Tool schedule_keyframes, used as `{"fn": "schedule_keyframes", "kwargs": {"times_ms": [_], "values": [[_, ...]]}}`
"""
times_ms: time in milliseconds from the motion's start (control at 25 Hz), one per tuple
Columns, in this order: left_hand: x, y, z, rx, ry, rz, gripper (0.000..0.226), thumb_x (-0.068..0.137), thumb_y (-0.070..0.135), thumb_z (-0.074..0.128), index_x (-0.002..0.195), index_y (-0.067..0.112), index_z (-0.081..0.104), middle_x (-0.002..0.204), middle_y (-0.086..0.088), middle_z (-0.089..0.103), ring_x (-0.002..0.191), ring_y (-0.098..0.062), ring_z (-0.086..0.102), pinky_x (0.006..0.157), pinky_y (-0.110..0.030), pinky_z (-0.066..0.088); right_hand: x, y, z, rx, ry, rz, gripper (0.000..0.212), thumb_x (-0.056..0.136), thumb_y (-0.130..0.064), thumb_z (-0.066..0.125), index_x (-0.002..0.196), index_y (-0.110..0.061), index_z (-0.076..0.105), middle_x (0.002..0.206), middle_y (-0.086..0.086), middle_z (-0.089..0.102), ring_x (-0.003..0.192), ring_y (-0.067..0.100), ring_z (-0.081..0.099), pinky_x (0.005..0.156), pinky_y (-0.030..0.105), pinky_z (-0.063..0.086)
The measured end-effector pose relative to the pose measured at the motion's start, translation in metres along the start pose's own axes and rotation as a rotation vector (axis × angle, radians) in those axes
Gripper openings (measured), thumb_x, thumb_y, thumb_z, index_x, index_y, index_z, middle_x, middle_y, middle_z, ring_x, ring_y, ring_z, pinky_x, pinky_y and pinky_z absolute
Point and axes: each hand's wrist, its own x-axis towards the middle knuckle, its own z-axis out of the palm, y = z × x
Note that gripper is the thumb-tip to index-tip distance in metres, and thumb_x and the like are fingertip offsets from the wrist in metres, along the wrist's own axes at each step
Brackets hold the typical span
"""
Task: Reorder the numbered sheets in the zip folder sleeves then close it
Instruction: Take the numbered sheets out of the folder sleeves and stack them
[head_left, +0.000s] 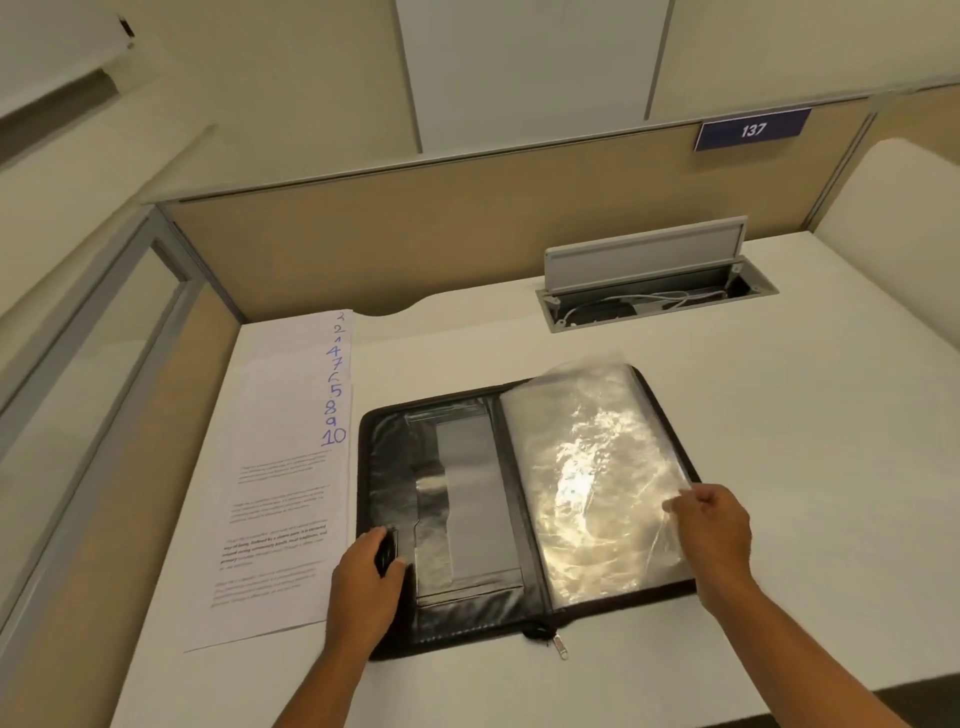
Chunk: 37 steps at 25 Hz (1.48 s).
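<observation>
A black zip folder (395, 467) lies open near the front edge of a white counter (779, 467), its zip pull (560, 647) hanging loose at the spine's near end. The right hand (717, 525) pinches the outer edge of a clear sleeve (587, 467) and holds it lifted over the folder's right half. The left hand (363, 577), fingers curled, grips the left cover at its near corner. The numbered sheets (291, 467) lie fanned along the counter's left edge, just beside the folder, with handwritten blue numbers showing down to 10. Toward the far right corner a cable hatch (654, 291) stands open, wires inside. A beige partition (415, 228) behind carries a blue sign (751, 129) reading 137.
</observation>
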Motion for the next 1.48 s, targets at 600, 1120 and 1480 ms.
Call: {"fn": "schedule_keyframes", "kwargs": {"times_ms": [600, 1120, 1480], "values": [[0.005, 0.039, 0.013, 0.203, 0.057, -0.266, 0.090, 0.075, 0.023, 0.094, 0.151, 0.008, 0.047, 0.143, -0.017, 0.059, 0.131, -0.042, 0.057, 0.110, -0.052, 0.048, 0.070, 0.013, -0.015, -0.872, -0.164, -0.163, 0.078, 0.083, -0.074, 0.066, 0.129, -0.013, 0.049, 0.126, 0.013, 0.053, 0.119, 0.036, 0.055, 0.095, 0.051, 0.050], [0.035, 0.049, -0.007, -0.153, 0.253, -0.524, 0.030, 0.102, 0.020, 0.064, 0.122, -0.001, 0.067, 0.120, -0.023, 0.067, 0.108, -0.042, 0.064, 0.100, -0.052, 0.055, 0.124, 0.012, -0.013, -0.472, -0.242, -0.042, 0.043, 0.097, -0.048, 0.059, 0.096, -0.006, 0.052, 0.080, 0.006, 0.061, 0.067, 0.022, 0.061, 0.056, 0.032, 0.049], [0.037, 0.095, 0.007, -0.484, 0.170, -0.462, 0.021, 0.099, 0.010, 0.054, 0.085, -0.002, 0.064, 0.091, -0.018, 0.066, 0.083, -0.030, 0.059, 0.078, -0.042, 0.047, 0.131, -0.020, -0.061, -0.112, -0.039, -0.079, 0.010, 0.105, -0.018, 0.057, 0.113, -0.022, 0.061, 0.098, -0.001, 0.064, 0.078, 0.017, 0.061, 0.066, 0.031, 0.048]]}}
